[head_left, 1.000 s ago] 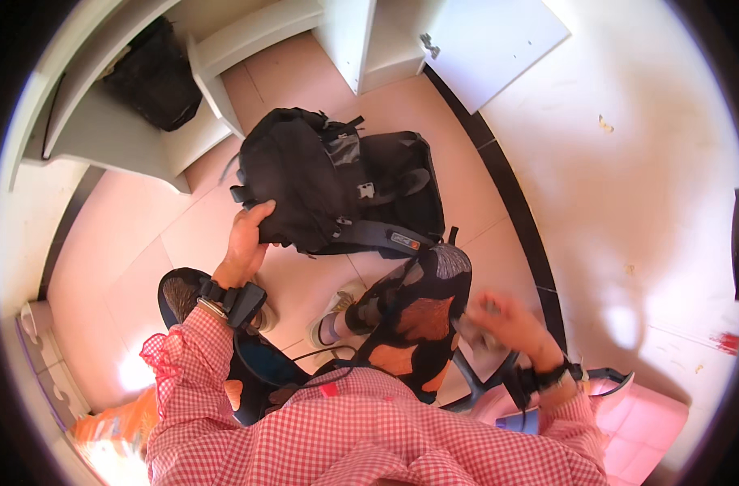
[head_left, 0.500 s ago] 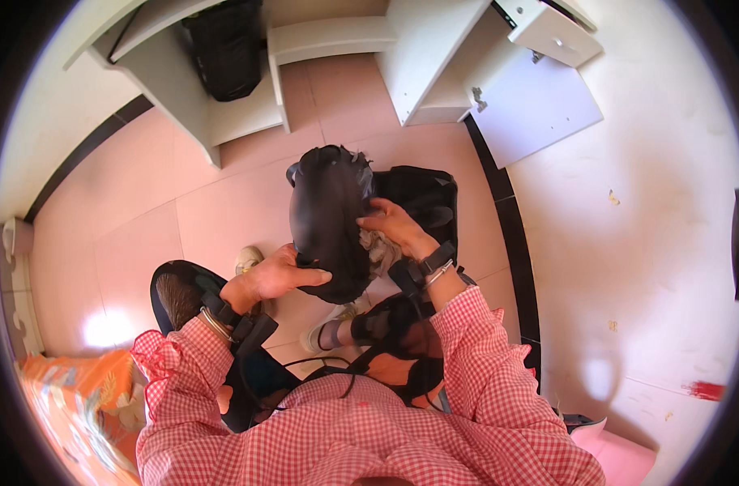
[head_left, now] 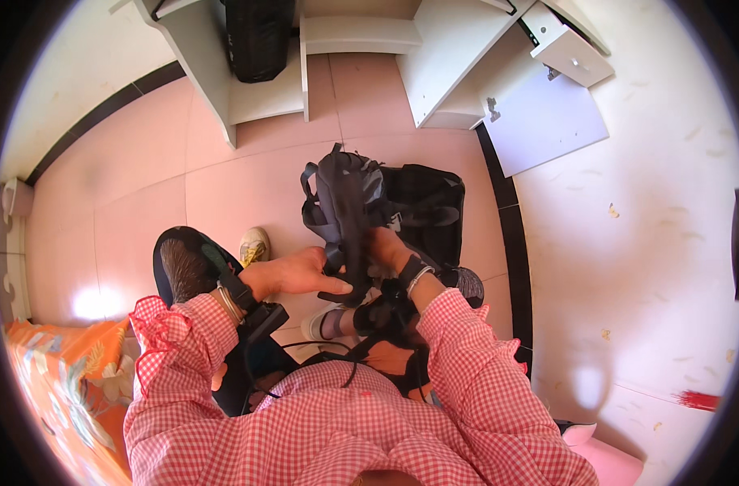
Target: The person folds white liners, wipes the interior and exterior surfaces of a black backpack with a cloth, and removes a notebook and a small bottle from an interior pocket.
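A dark grey-black backpack (head_left: 337, 198) with loose straps is held up in front of my knees. My left hand (head_left: 301, 274) grips its lower near edge, thumb across the fabric and fingers out of sight behind a strap. At the backpack's right side is my right hand (head_left: 391, 249), its fingers lost in dark shadow against the bag, so their hold cannot be made out. Just to the right, a second black bag (head_left: 438, 202) lies on the floor, partly behind the backpack.
White furniture (head_left: 361, 36) spans the far side, with another black bag (head_left: 258, 40) in its left compartment. At the right its door (head_left: 544, 113) hangs open below a pulled-out drawer (head_left: 572, 58). A wall (head_left: 629, 283) bounds the right; orange patterned fabric (head_left: 70, 381) lies at left.
The backpack has turned and looks narrower, with its straps now showing. The pale crumpled material by my right hand is out of sight. My left hand has shifted slightly right.
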Available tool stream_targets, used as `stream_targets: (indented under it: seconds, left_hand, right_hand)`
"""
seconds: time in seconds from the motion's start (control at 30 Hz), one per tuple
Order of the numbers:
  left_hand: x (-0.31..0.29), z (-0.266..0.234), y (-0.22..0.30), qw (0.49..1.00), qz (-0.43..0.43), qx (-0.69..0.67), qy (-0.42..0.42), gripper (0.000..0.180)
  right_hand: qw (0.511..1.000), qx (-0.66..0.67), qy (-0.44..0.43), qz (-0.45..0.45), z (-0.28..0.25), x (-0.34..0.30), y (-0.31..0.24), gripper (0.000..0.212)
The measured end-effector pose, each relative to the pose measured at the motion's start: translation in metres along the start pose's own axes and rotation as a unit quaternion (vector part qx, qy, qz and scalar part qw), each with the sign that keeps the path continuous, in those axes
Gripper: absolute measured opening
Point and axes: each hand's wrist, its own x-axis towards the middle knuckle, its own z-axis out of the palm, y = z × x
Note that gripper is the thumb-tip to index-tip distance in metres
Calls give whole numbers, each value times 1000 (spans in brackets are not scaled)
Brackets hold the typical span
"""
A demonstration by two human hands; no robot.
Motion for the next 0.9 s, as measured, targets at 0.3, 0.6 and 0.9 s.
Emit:
stream_targets:
  seconds: [0.3, 0.6, 0.9]
  left_hand:
    - [18, -22, 2, 965, 72, -213, 137, 22]
    - [23, -50, 4, 812, 117, -488, 298, 17]
    - [14, -63, 7, 772, 119, -558, 279, 24]
  right_hand:
    - [991, 91, 31, 88, -25, -45, 12, 39]
    - [959, 251, 28, 126, -76, -67, -56, 104]
    - [956, 286, 70, 22, -124, -47, -70, 70]
